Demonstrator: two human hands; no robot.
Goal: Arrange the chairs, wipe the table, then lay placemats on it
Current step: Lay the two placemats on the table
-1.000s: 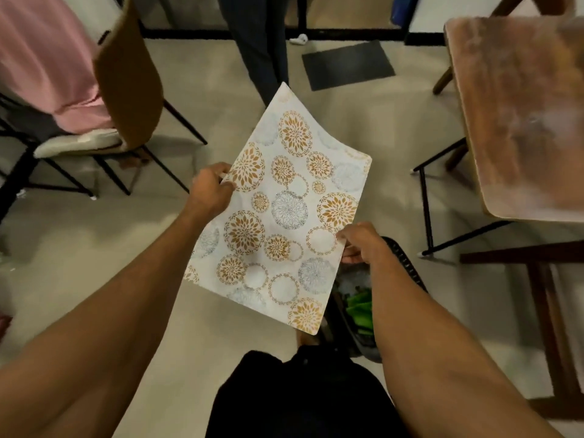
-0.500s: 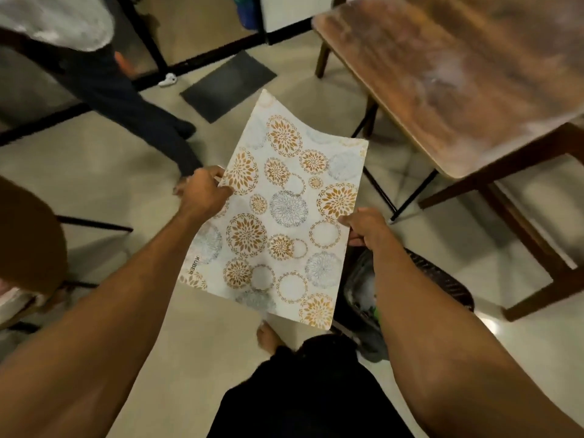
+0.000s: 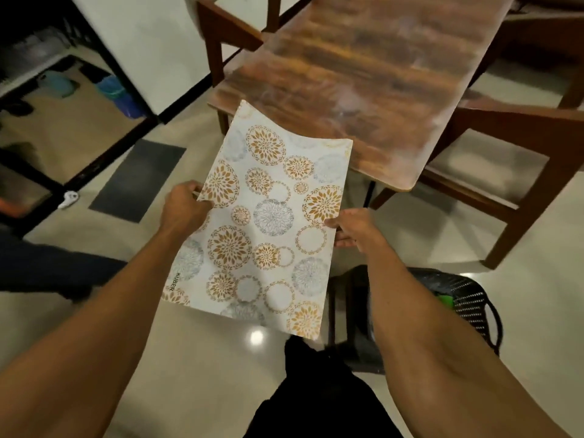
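Observation:
I hold a white placemat point(image 3: 268, 216) printed with gold and grey floral circles, flat in front of me over the floor. My left hand point(image 3: 185, 205) pinches its left edge and my right hand point(image 3: 350, 227) grips its right edge. The mat's far corner overlaps the near end of the brown wooden table point(image 3: 363, 77), which stretches away to the upper right with a bare, glossy top. A wooden chair point(image 3: 518, 143) stands at the table's right side, and another chair point(image 3: 221, 36) stands at its far left.
A black mesh basket point(image 3: 458, 298) with something green inside sits on the floor by my right forearm. A dark mat point(image 3: 139, 178) lies on the tiled floor to the left. Another person's dark trouser leg point(image 3: 47, 267) is at the left edge.
My view has swung towards the table, which now lies straight ahead and nearer. The placemat stays held in both hands, its far corner now over the table's end. The other person has shifted to the left edge.

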